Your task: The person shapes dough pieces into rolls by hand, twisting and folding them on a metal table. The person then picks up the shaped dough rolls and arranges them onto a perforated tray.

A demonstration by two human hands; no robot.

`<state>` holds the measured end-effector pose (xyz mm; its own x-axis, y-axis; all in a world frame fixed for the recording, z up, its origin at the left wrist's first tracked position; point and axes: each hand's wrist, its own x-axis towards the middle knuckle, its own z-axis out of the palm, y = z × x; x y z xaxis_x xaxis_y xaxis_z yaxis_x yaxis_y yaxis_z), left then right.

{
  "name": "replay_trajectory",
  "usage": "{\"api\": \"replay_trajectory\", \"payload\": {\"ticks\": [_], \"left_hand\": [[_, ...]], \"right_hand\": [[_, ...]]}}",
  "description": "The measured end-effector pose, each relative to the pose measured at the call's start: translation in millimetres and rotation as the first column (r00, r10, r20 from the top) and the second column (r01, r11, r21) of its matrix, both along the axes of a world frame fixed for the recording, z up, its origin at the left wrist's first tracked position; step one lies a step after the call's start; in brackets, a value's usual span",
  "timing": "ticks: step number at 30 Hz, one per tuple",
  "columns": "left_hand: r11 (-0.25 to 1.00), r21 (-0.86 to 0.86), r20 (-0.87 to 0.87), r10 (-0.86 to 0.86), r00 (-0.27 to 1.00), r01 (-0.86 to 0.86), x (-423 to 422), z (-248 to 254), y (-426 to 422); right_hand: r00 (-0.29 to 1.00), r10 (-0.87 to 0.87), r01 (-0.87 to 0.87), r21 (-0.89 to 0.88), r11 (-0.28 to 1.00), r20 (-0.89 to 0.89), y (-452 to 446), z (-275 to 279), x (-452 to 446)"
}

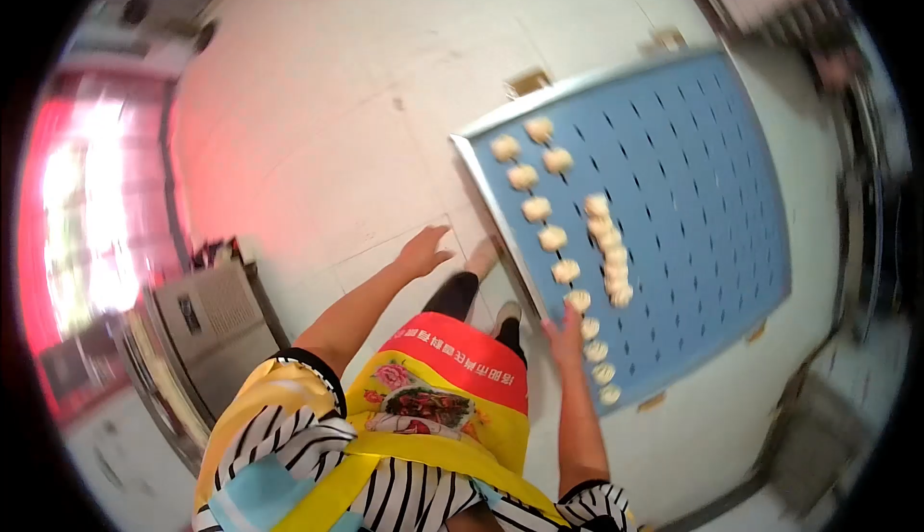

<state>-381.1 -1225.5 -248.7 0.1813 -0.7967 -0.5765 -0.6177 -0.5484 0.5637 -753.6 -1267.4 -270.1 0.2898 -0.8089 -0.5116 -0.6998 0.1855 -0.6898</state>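
A large blue slotted tray (693,205) with a silvery rim lies to the right. Along its near edge runs a row of small, pale dough rolls (552,239), with a couple more beside its far end. A second, tightly packed line of dough rolls (610,251) lies further in. My right hand (566,337) is at the tray's near rim, thumb and fingers apart, its fingertips close to one roll; whether they touch it I cannot tell. Over the floor, away from the tray, hangs my left hand (423,253), fingers loosely spread and holding nothing.
A boxy grey appliance or cabinet (207,325) stands at the left, near a bright window (91,215) with red curtains. Pale floor tiles (327,99) stretch ahead. Blurred furniture (818,436) lines the right side. I wear a yellow and red apron (438,392).
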Motion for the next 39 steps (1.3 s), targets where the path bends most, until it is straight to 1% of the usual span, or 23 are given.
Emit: {"api": "replay_trajectory", "payload": {"ticks": [1,3,4,5,6,8,9,10,12,13,15,16,18,20,23,25,26,27,30,32,34,36,39], "left_hand": [[0.991,0.01,0.061,0.133,0.989,-0.134,27,3,50],[0.906,0.08,0.138,0.402,0.905,-0.415,67,55,132],[0.819,0.113,0.176,0.54,0.823,-0.562,79,83,182],[0.747,0.021,0.191,0.649,0.736,-0.664,83,100,237],[0.669,0.014,0.19,0.728,0.659,-0.743,84,119,285],[0.497,-0.012,0.171,0.856,0.488,-0.867,75,154,374],[0.421,-0.026,0.155,0.898,0.412,-0.907,66,166,412],[0.341,-0.055,0.151,0.932,0.33,-0.938,51,174,452],[0.238,-0.108,0.132,0.966,0.223,-0.965,31,179,524],[0.199,-0.115,0.134,0.974,0.184,-0.973,23,184,556],[0.052,-0.129,0.086,0.995,0.041,-0.99,14,198,614],[-0.02,-0.138,0.066,0.997,-0.03,-0.99,14,201,642],[-0.14,-0.285,0.054,0.985,-0.162,-0.948,16,205,694],[-0.271,-0.378,0.003,0.956,-0.294,-0.885,27,217,749],[-0.462,-0.405,-0.046,0.872,-0.487,-0.789,58,235,826],[-0.564,-0.455,-0.079,0.796,-0.6,-0.689,85,238,870],[-0.592,-0.491,-0.074,0.759,-0.647,-0.639,99,235,893],[-0.615,-0.527,-0.069,0.719,-0.692,-0.587,114,231,917],[-0.829,-0.383,-0.237,0.515,-0.823,-0.408,158,246,977],[-0.62,-0.535,0.198,0.569,-0.798,-0.574,175,194,1044],[-0.593,-0.552,0.343,0.48,-0.807,-0.587,193,211,1066],[-0.775,-0.519,0.182,0.313,-0.932,-0.361,226,242,1080],[-0.764,-0.582,0.181,0.212,-0.96,-0.278,250,205,1114]], "right_hand": [[0.992,0.125,-0.125,0.046,0.991,-0.004,11,9,22],[0.908,0.413,-0.418,0.109,0.902,0.066,24,48,75],[0.841,0.531,-0.54,0.091,0.837,0.103,33,63,99],[0.732,0.67,-0.678,0.029,0.735,0.122,46,72,117],[0.604,0.791,-0.787,-0.083,0.611,0.095,58,72,132],[0.393,0.915,-0.913,-0.084,0.4,0.087,76,72,163],[0.288,0.954,-0.957,0.001,0.289,0.079,80,91,184],[0.215,0.975,-0.977,0.012,0.215,0.056,88,96,204],[0.133,0.991,-0.99,0.037,0.133,-0.003,113,101,247],[0.058,0.997,-0.993,0.096,0.063,-0.054,132,121,278],[0.008,0.999,-0.993,0.114,0.012,-0.035,173,125,331],[-0.017,1.0,-0.993,0.118,-0.014,-0.021,197,125,362],[-0.111,0.993,-0.991,0.074,-0.108,-0.041,250,121,419],[-0.307,0.951,-0.949,-0.064,-0.309,-0.034,326,129,482],[-0.539,0.843,-0.796,-0.323,-0.512,-0.008,453,166,575],[-0.63,0.775,-0.668,-0.551,-0.501,0.059,532,190,637],[-0.66,0.748,-0.677,-0.48,-0.557,0.063,573,214,667],[-0.699,0.712,-0.632,-0.527,-0.568,0.071,609,220,696],[-0.746,0.664,-0.512,-0.677,-0.529,0.046,708,243,766],[-0.749,0.662,-0.455,-0.726,-0.517,-0.002,760,261,813],[-0.744,0.667,-0.415,-0.747,-0.519,-0.05,800,280,848],[-0.755,0.649,-0.365,-0.759,-0.539,-0.098,839,301,887],[-0.749,0.642,-0.346,-0.729,-0.591,-0.165,880,295,934]]}}
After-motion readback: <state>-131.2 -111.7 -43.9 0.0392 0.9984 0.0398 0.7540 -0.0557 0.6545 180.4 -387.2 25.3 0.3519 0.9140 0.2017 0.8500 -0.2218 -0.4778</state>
